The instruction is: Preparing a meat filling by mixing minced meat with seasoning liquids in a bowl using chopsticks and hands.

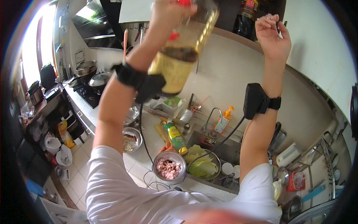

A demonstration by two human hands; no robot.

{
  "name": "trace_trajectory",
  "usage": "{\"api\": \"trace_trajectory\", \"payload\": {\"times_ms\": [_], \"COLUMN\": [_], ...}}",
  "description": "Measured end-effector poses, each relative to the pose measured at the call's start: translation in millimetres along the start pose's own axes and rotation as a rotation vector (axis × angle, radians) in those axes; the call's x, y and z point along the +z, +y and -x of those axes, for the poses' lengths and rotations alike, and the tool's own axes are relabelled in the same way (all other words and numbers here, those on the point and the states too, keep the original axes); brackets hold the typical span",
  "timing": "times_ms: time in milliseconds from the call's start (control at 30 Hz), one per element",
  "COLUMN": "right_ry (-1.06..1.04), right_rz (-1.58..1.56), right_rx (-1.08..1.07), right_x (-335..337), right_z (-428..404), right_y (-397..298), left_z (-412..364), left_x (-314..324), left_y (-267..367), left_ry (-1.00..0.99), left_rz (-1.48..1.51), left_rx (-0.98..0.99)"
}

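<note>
My left hand (170, 15) is raised high and grips the top of a large clear plastic jug (173, 70) with red parts and a yellow label. Motion blurs the jug, and the grip is partly cut off by the upper edge. My right hand (272, 42), palm showing and fingers loosely bent, is up beside the white cabinet door (313, 42) with nothing in it. A dark bottle (245, 21) stands on the cabinet shelf to its left. Below my arms, a steel bowl (183, 175) of minced meat (168, 168) sits at the counter's front edge.
Lettuce-like leaves (202, 161) fill a bowl at the sink (226, 149). A green bottle (174, 134) lies on the counter, and a pump bottle (223, 120) stands behind the faucet (214, 114). A lidded pan (99, 79) is on the stove. Cables (144, 134) hang from both wrist straps.
</note>
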State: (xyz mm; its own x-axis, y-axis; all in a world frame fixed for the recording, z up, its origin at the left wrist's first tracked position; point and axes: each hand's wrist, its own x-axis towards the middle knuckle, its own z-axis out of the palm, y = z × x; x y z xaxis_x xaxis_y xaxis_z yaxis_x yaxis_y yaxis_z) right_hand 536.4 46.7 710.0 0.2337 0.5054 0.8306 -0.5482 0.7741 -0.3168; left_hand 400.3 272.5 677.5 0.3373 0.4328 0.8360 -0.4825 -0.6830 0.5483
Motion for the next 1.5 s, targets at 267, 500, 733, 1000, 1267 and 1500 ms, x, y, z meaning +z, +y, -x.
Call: {"api": "trace_trajectory", "payload": {"times_ms": [267, 500, 733, 1000, 1267, 1500], "right_ry": [0.137, 0.179, 0.232, 0.331, 0.392, 0.437], "right_rz": [0.15, 0.24, 0.347, 0.397, 0.387, 0.372], "right_rx": [-0.04, -0.043, -0.075, -0.018, -0.031, -0.072], "right_x": [-18.8, -27.9, -37.2, -57.6, -69.9, -67.3], "right_z": [54.4, 67.3, 79.9, 88.6, 106.6, 126.8], "right_y": [-14.2, -16.3, -28.1, -26.5, -31.1, -41.7], "left_z": [-149.4, -192.9, -230.0, -207.6, -199.9, -199.5], "left_x": [53.4, 120.2, 152.8, 183.0, 308.2, 298.4], "left_y": [93.9, 56.2, 2.5, -7.3, -36.2, -38.4], "left_ry": [0.27, 0.361, 0.395, 0.604, 0.085, -0.063], "left_rz": [0.202, 0.357, 0.067, -0.721, -0.282, -0.145], "left_rx": [0.345, 0.255, 0.15, 0.517, -0.047, -0.004]}}
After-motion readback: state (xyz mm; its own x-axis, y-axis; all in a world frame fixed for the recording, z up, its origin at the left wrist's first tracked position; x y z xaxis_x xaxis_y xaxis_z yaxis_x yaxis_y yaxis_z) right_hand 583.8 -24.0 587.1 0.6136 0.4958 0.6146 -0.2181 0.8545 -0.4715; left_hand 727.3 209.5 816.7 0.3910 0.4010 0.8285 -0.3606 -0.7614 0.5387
